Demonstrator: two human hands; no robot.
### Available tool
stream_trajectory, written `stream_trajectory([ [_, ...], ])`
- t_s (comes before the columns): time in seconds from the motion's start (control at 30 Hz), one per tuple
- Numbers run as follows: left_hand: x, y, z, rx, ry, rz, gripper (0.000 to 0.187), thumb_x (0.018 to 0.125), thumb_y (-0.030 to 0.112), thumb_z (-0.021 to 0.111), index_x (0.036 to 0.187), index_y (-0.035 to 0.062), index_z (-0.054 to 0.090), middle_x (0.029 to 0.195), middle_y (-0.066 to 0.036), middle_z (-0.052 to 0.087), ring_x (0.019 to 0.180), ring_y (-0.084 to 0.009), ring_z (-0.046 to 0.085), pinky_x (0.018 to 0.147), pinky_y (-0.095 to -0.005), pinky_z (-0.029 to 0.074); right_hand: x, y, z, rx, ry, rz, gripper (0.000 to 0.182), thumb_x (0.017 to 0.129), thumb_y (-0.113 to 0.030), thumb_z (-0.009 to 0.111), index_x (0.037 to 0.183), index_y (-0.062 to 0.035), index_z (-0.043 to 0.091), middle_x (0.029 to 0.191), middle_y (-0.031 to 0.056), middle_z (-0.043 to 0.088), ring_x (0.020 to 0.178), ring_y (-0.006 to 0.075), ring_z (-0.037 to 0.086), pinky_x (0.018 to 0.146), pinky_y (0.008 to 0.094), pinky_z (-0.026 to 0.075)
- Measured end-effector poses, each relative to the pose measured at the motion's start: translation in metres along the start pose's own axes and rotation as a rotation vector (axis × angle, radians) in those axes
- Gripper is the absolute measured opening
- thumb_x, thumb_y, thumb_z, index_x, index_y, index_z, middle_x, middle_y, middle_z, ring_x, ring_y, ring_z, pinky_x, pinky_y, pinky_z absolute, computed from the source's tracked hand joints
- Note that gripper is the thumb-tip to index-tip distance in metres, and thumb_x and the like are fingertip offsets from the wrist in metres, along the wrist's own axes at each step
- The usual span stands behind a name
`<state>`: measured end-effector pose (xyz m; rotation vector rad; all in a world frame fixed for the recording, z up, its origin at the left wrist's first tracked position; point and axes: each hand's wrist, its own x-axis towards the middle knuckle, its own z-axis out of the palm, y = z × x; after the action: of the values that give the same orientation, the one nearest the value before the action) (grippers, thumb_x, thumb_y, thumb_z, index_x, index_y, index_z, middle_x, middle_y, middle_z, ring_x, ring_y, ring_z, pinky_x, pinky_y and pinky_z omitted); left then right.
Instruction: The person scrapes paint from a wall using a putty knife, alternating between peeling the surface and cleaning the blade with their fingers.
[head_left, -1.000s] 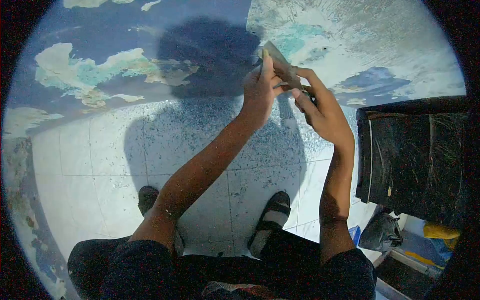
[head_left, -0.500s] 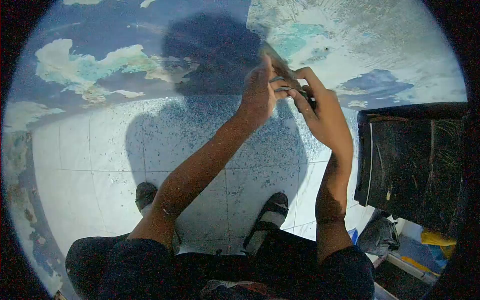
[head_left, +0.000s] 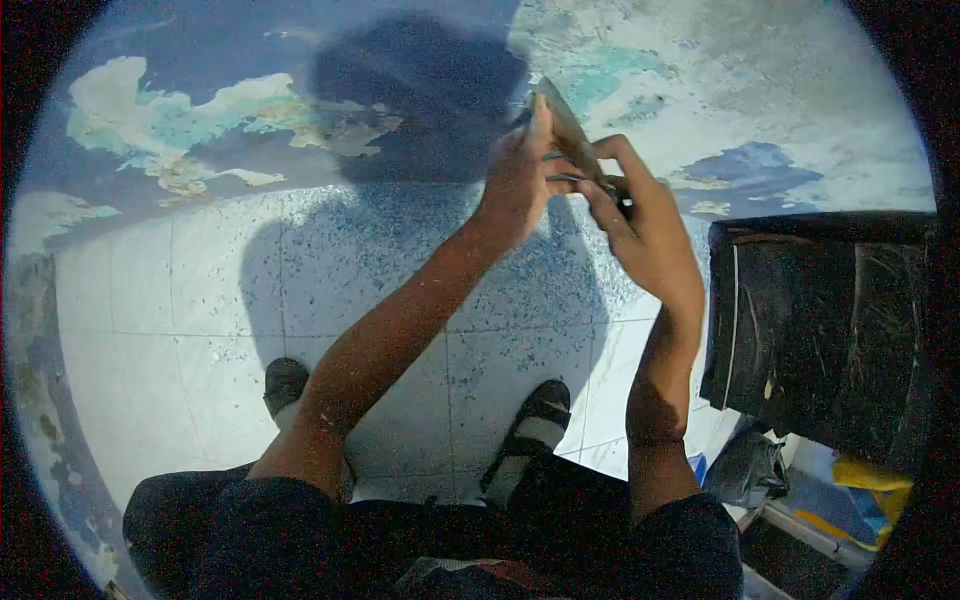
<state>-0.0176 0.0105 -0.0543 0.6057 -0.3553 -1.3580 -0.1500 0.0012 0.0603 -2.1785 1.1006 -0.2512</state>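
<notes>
A flat metal scraper [head_left: 568,128] is held slantwise in front of the wall, its thin blade pointing up and left. My left hand [head_left: 515,185] is closed on the blade side, thumb along the metal and fingers curled beneath. Two dark narrow bands show by those fingers. My right hand [head_left: 650,225] grips the lower end, which its fingers partly hide. Behind the blade, the wall [head_left: 620,75] shows peeling blue paint over whitish and turquoise patches.
Paint flakes litter the white tiled floor [head_left: 390,300] below the wall. A dark cabinet-like box [head_left: 820,330] stands at the right, with a black plastic bag [head_left: 748,468] and a yellow item [head_left: 872,490] near it. My sandalled feet [head_left: 540,415] are on the tiles.
The view has shifted slightly. The scraper's blade shows more clearly between my hands; both hands keep their hold in nearly the same place.
</notes>
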Motion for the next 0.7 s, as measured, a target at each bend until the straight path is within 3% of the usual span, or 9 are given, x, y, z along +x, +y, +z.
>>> stream_trajectory([
  [0.07,0.001,-0.009,-0.012,0.093,-0.002,0.135,0.063,0.093,0.062,0.054,0.107,0.0015,0.057,0.092,-0.013,0.063,0.082,-0.0239,0.067,0.072,-0.0413,0.058,-0.001,0.011,0.014,0.075,0.101,-0.203,0.030,0.095,-0.011,0.059,0.122,-0.0099,0.046,0.087,0.0273,0.066,0.086,0.0483,0.064,0.070,0.0450,0.051],
  [0.2,-0.006,-0.002,-0.012,0.459,-0.001,0.267,0.051,0.096,0.055,0.055,0.102,0.0047,0.058,0.086,-0.005,0.061,0.074,-0.0163,0.062,0.067,-0.0319,0.053,0.000,0.015,0.021,0.072,0.129,-0.160,0.033,0.094,-0.011,0.060,0.125,-0.0102,0.046,0.093,0.0274,0.066,0.090,0.0508,0.062,0.073,0.0466,0.051],
  [0.3,0.000,-0.013,-0.013,0.165,-0.031,0.340,0.046,0.100,0.052,0.051,0.100,0.0070,0.059,0.084,-0.003,0.059,0.072,-0.0137,0.059,0.063,-0.0294,0.048,0.000,0.023,0.026,0.083,0.141,-0.222,0.036,0.093,-0.011,0.061,0.126,-0.0111,0.045,0.092,0.0264,0.067,0.089,0.0517,0.061,0.072,0.0481,0.050],
  [0.4,0.003,-0.015,-0.010,0.281,0.011,0.263,0.045,0.101,0.053,0.047,0.098,0.0092,0.058,0.084,-0.001,0.058,0.073,-0.0122,0.057,0.061,-0.0290,0.046,-0.001,0.026,0.021,0.093,0.207,-0.332,0.032,0.093,-0.012,0.061,0.122,-0.0115,0.047,0.089,0.0256,0.067,0.085,0.0514,0.061,0.069,0.0488,0.049],
  [0.47,0.002,-0.018,-0.005,0.278,0.017,0.341,0.045,0.102,0.052,0.045,0.098,0.0096,0.058,0.083,-0.001,0.058,0.071,-0.0116,0.056,0.060,-0.0293,0.046,-0.001,0.019,0.007,0.085,0.073,-0.072,0.035,0.093,-0.012,0.061,0.125,-0.0121,0.048,0.092,0.0272,0.066,0.089,0.0516,0.061,0.072,0.0514,0.049],
  [0.53,0.004,-0.014,-0.014,0.266,0.016,0.415,0.045,0.103,0.051,0.043,0.098,0.0100,0.058,0.083,-0.001,0.058,0.070,-0.0110,0.055,0.060,-0.0297,0.046,0.005,0.023,0.017,0.137,0.078,-0.120,0.036,0.093,-0.012,0.060,0.127,-0.0110,0.049,0.095,0.0283,0.065,0.091,0.0509,0.061,0.074,0.0545,0.049],
  [0.6,0.007,-0.011,-0.029,0.415,0.075,0.288,0.044,0.103,0.051,0.044,0.098,0.0102,0.058,0.082,-0.002,0.057,0.069,-0.0109,0.053,0.061,-0.0307,0.046,0.011,0.032,0.038,0.119,0.247,-0.384,0.026,0.095,-0.014,0.063,0.119,-0.0112,0.052,0.073,0.0195,0.065,0.061,0.0227,0.059,0.061,0.0347,0.047],
  [0.63,0.006,-0.017,-0.024,0.415,0.067,0.273,0.044,0.103,0.051,0.044,0.098,0.0102,0.058,0.082,-0.002,0.057,0.069,-0.0109,0.053,0.061,-0.0307,0.046,0.014,0.033,0.045,0.096,0.321,-0.453,0.026,0.094,-0.014,0.064,0.118,-0.0107,0.053,0.073,0.0187,0.065,0.059,0.0232,0.058,0.059,0.0346,0.047],
  [0.7,0.007,-0.015,-0.023,0.027,0.041,0.230,0.045,0.103,0.052,0.043,0.092,0.0106,0.056,0.079,-0.001,0.055,0.066,-0.0105,0.051,0.060,-0.0306,0.046,0.009,0.037,0.041,0.144,0.314,-0.399,0.026,0.094,-0.013,0.064,0.117,-0.0104,0.053,0.073,0.0186,0.065,0.058,0.0231,0.058,0.059,0.0341,0.047],
])
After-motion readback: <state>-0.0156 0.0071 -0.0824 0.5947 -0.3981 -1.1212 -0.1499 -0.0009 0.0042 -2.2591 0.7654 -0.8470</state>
